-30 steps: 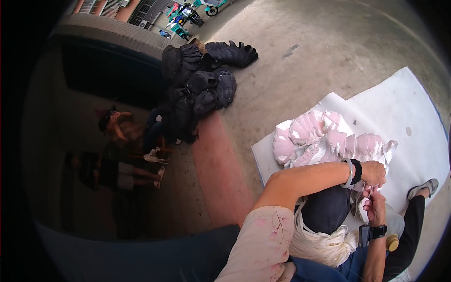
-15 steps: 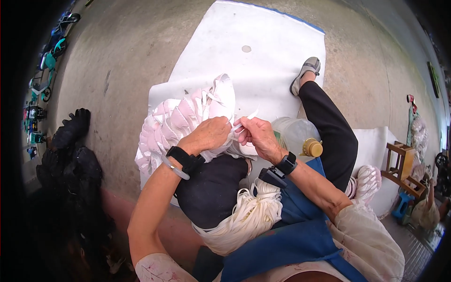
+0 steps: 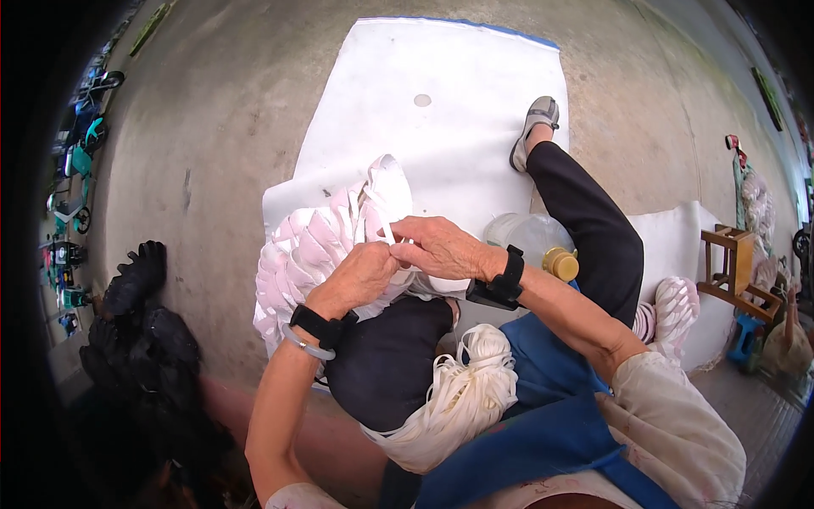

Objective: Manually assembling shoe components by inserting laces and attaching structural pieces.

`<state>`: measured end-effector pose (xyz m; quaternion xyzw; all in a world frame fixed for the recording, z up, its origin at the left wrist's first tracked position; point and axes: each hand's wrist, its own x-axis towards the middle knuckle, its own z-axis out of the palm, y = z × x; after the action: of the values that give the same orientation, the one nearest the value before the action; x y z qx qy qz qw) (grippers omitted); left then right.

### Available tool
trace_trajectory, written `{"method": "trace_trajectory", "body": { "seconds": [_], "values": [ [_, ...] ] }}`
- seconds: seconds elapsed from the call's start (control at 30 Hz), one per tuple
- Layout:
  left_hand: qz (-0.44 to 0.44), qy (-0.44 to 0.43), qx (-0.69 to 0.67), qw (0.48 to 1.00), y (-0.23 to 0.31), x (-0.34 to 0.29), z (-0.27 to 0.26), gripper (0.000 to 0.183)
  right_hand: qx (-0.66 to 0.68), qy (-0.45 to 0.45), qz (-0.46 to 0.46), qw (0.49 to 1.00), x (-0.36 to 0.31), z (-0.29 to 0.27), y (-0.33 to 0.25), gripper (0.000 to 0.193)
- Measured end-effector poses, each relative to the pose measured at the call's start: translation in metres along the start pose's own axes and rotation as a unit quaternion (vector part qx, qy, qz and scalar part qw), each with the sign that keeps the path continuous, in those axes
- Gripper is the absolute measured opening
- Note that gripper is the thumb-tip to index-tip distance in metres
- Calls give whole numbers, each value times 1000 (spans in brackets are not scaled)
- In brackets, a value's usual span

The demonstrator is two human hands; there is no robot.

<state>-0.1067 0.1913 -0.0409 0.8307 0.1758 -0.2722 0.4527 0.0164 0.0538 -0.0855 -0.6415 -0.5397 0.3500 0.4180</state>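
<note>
Flat white fabric lace (image 3: 387,227) sits pinched in the right hand (image 3: 449,248) fingers, the left hand (image 3: 360,273) grip unclear, this strand seemingly unfinished, overlapping pink-and-white uppers (image 3: 307,243) left of those fingers, loose cream laces (image 3: 475,377) bodyward, apparently unused.

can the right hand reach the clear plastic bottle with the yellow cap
Probably yes: the bottle is close by the right hand, its yellow cap uncovered, though that hand is busy at a narrow white strip.

Pink-and-white shoe uppers (image 3: 298,244), cream laces (image 3: 476,373)
</note>
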Motion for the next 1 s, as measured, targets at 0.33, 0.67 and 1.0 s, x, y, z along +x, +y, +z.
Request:
{"method": "trace_trajectory", "body": {
  "seconds": [0.33,0.67,1.0],
  "values": [
    [-62,46,-196,978,-9,5,-10,29,67,-84,151,983,-44,-41,-37,23],
    [-29,16,-226,973,-17,7,-11,10,283,12,188,941,-17,3,-7,28],
    [44,93,-121,987,-13,5,-2,17,346,-21,250,904,-13,24,8,23]
  ]
}}
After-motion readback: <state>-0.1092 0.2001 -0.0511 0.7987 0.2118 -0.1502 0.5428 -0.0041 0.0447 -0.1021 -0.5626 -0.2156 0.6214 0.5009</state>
